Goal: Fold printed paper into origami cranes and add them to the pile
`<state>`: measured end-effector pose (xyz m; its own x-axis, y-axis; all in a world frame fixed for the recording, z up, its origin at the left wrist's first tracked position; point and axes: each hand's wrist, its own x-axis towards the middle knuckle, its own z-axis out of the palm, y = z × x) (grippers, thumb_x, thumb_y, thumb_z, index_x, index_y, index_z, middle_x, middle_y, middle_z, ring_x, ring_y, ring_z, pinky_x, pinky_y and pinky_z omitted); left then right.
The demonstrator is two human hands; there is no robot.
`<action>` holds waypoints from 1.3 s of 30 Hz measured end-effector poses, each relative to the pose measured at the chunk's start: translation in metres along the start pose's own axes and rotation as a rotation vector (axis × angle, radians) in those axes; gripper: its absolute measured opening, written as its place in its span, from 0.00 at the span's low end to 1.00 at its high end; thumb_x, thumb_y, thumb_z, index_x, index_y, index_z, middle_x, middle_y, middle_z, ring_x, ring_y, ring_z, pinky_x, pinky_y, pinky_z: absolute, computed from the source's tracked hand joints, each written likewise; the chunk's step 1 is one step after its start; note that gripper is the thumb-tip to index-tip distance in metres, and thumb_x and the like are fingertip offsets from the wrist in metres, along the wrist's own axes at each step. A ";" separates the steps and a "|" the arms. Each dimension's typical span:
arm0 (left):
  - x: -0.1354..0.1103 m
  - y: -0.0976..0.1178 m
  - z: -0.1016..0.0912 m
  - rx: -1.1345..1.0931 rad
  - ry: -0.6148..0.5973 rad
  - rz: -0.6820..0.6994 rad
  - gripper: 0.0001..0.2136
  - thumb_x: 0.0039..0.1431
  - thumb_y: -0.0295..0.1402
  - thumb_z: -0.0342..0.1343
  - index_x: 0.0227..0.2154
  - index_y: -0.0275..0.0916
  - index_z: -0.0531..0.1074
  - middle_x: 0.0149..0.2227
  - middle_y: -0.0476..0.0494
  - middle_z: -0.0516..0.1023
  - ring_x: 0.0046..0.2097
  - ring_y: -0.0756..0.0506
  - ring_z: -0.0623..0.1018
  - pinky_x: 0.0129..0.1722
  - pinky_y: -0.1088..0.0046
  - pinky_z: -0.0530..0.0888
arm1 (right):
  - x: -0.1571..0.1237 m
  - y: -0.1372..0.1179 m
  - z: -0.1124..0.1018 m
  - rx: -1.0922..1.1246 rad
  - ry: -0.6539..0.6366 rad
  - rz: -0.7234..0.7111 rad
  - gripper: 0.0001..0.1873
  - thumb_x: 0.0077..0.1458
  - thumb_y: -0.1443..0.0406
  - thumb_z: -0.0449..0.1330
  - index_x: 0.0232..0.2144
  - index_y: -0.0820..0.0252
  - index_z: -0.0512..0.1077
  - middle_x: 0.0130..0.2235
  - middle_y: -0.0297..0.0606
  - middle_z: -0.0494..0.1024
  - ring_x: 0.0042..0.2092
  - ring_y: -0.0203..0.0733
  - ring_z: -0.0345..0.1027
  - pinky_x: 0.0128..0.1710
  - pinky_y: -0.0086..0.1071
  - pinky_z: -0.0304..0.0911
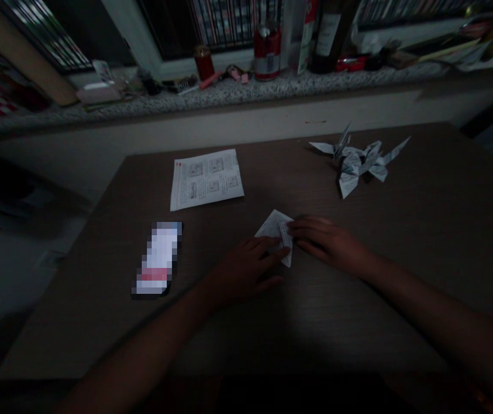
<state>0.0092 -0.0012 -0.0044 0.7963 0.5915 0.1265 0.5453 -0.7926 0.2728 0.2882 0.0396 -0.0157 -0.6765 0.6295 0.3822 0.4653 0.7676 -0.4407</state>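
A small folded piece of white printed paper [276,228] lies flat on the dark wooden table [358,299], near its middle. My left hand [246,270] rests on the table with its fingertips pressing the paper's lower left edge. My right hand [324,240] lies over the paper's right side, fingers stretched along a fold. Both hands press the paper down on the table rather than lift it.
A printed sheet with diagrams [207,179] lies further back on the table. A blurred-out phone [158,258] lies to the left. Folded paper cranes [358,160] sit at the back right. A stone ledge [229,92] behind holds cans, a bottle and clutter.
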 end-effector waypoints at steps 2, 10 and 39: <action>0.001 0.000 0.002 -0.025 0.009 0.016 0.25 0.73 0.45 0.52 0.67 0.41 0.63 0.66 0.32 0.68 0.65 0.35 0.70 0.61 0.51 0.72 | -0.001 -0.002 0.001 -0.019 -0.050 0.002 0.16 0.69 0.65 0.57 0.56 0.55 0.73 0.59 0.46 0.77 0.61 0.53 0.70 0.60 0.52 0.68; -0.004 -0.019 -0.007 -0.094 0.101 -0.058 0.13 0.73 0.33 0.54 0.57 0.42 0.71 0.63 0.39 0.72 0.63 0.40 0.72 0.61 0.56 0.72 | 0.000 -0.008 0.000 -0.028 -0.089 0.027 0.16 0.68 0.62 0.59 0.56 0.57 0.73 0.61 0.49 0.75 0.62 0.54 0.69 0.60 0.53 0.68; 0.011 -0.027 -0.011 -0.269 0.180 -0.249 0.07 0.70 0.37 0.57 0.45 0.41 0.75 0.49 0.42 0.75 0.53 0.42 0.76 0.54 0.62 0.74 | -0.003 -0.010 0.007 -0.054 -0.088 -0.025 0.20 0.68 0.62 0.58 0.60 0.56 0.72 0.61 0.49 0.76 0.61 0.56 0.70 0.58 0.54 0.68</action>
<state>0.0005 0.0285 -0.0003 0.5771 0.7957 0.1840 0.6087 -0.5693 0.5526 0.2820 0.0294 -0.0181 -0.7347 0.5987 0.3191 0.4758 0.7900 -0.3866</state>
